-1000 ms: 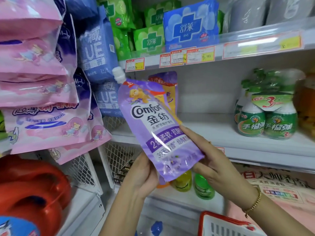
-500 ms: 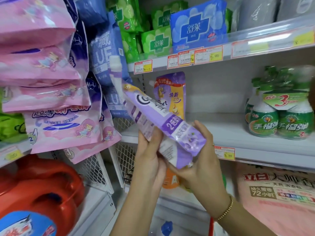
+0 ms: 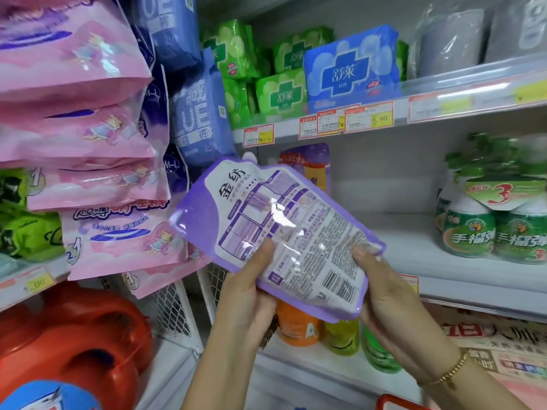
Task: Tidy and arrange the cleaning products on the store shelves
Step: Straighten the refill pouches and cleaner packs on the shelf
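Two hands on one purple refill pouch (image 3: 284,229), held in the air in front of the middle shelf (image 3: 393,241) and resting on nothing. Its printed back and barcode face me. It is tilted, with the spout end up and to the left.

- Left hand (image 3: 245,297): grips the lower left edge, thumb pressed on the face, fingers behind.
- Right hand (image 3: 387,294): pinches the lower right corner, thumb on top.
- Second purple pouch (image 3: 310,164): stands upright on the same shelf, just behind the held one.
- Green spray bottles (image 3: 473,232): well apart to the right, bare shelf between.
- Pink packs (image 3: 88,143): stacked at left.

My reading: I am at the check-and-orient step, and the pouch is not yet placed. The next move calls for turning the front outward, spout up, and standing it beside its twin. A soft pouch may slump, so I would lean it on its neighbour.
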`<state>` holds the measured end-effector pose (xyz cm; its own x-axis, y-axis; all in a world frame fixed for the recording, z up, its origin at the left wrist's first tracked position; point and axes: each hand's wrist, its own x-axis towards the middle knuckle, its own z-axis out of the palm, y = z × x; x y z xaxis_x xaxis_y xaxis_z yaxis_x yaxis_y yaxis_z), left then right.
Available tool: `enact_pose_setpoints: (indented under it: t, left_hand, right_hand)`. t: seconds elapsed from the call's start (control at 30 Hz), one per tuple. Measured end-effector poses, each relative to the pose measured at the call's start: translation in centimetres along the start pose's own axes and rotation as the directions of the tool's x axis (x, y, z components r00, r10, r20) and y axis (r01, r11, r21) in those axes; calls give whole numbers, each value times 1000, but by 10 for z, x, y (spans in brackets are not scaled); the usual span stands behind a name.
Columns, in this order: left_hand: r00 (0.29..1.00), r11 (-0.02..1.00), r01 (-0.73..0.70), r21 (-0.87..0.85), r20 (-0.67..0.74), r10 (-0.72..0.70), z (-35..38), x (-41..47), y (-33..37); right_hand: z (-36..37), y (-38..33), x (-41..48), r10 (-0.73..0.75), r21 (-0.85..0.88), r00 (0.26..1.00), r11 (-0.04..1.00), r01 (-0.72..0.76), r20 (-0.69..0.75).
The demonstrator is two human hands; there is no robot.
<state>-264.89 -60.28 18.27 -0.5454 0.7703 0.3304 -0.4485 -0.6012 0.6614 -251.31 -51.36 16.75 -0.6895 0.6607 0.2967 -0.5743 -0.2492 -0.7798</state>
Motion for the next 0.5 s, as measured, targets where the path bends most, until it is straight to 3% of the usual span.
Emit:
enact_pose_setpoints:
  t: [0.1, 0.17, 0.23, 0.3, 0.33, 0.4, 0.5]
  left_hand:
    - [999, 999, -16, -49, -42, 14, 12, -2, 1]
    - [997, 999, -30, -31, -66, 28, 17, -3, 2]
    - [996, 998, -58, 9, -64, 58, 18, -3, 6]
    - [998, 996, -66, 52, -10, 67, 15, -3, 12]
    - [997, 995, -62, 74, 40, 59, 12, -3, 15]
    - [976, 994, -69, 90, 213, 48, 8, -3, 22]
    - [913, 994, -73, 79, 406, 35, 9, -6, 28]
  right_hand:
    - [8, -5, -9, -163, -278, 986, 949, 145, -40]
    - [7, 2, -14, -276, -388, 952, 870, 305, 129]
    - [7, 12, -15, -355, -528, 901, 731, 433, 249]
    - [7, 15, -13, -463, -710, 851, 511, 486, 249]
    - [8, 16, -11, -501, -750, 834, 453, 482, 232]
    - [8, 16, -8, -515, -723, 841, 518, 457, 163]
    - [10, 12, -5, -422, -551, 904, 738, 390, 75]
